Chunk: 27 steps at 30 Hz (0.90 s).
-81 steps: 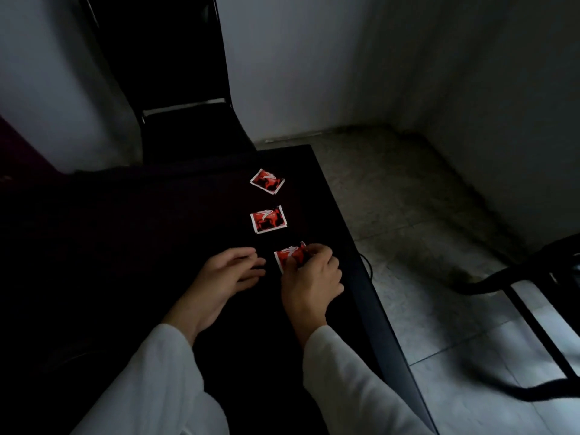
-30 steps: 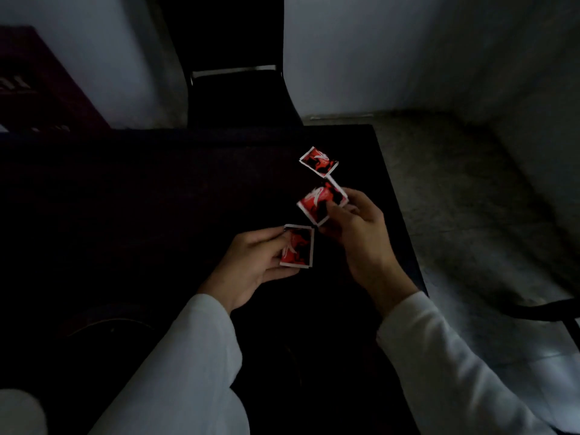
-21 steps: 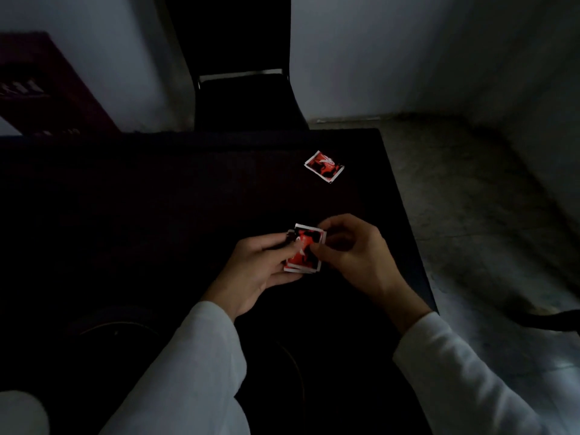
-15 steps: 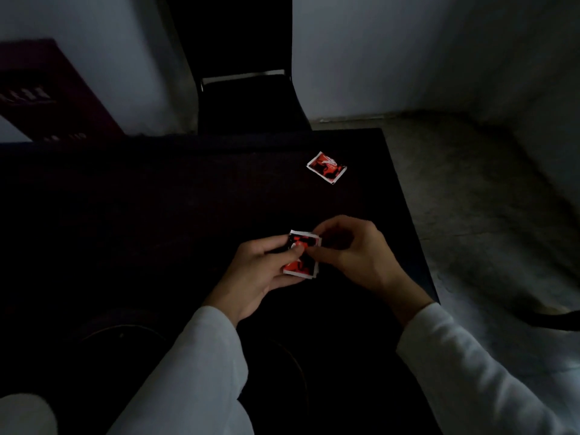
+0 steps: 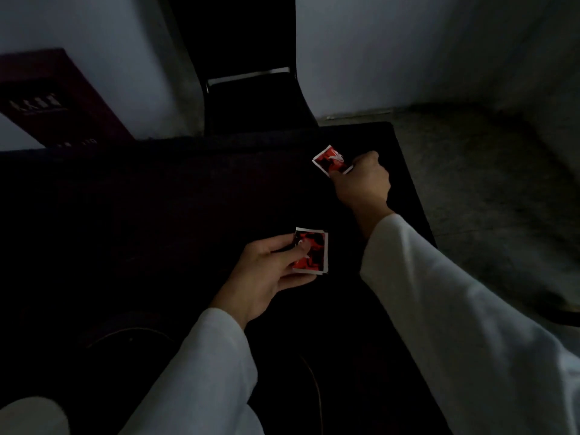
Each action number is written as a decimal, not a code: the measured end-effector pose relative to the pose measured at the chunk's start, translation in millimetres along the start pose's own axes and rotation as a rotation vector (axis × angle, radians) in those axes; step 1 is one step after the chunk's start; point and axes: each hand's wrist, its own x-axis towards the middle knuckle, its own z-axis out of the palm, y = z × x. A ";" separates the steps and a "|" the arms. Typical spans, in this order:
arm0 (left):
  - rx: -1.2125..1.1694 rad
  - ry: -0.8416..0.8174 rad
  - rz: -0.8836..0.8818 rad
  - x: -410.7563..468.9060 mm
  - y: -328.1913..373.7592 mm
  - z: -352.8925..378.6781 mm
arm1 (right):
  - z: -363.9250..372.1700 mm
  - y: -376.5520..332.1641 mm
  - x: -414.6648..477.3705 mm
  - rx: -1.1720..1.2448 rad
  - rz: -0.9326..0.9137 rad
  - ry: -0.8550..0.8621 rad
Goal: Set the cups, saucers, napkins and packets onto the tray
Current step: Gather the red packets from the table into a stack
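Dim room, dark table (image 5: 163, 215) filled most of the frame. Left hand (image 5: 270, 277), centre of frame, was partly curled w/ thumb pressed on top of a small stack of red packets (image 5: 314, 252), fingers underneath; the stack showed white edges, at least two layers, exact count not clear. Stack sat at the fingertips, just above the table, lower-centre.

Right hand (image 5: 364, 180), upper right of centre, was closed into a loose fist, thumb and fingertips pinching the near corner of a single red packet (image 5: 329, 160). That packet was tilted, its far corner pointing to the upper left; couldn't tell whether it was touching the table or lifted off. It was near the table's right edge, well apart from the stack.

Both arms wore white sleeves (image 5: 455, 324) coming in from the bottom of the frame. A black chair (image 5: 251, 98) stood past the table's far edge at top centre, against a pale wall. Dark red box (image 5: 53, 98) w/ faint lettering sat upper left. Grey floor (image 5: 486, 183) at right.
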 end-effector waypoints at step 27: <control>-0.154 -0.050 0.030 -193.2 33.5 11.5 | -150.3 -9.6 -227.5 0.122 -0.922 -0.268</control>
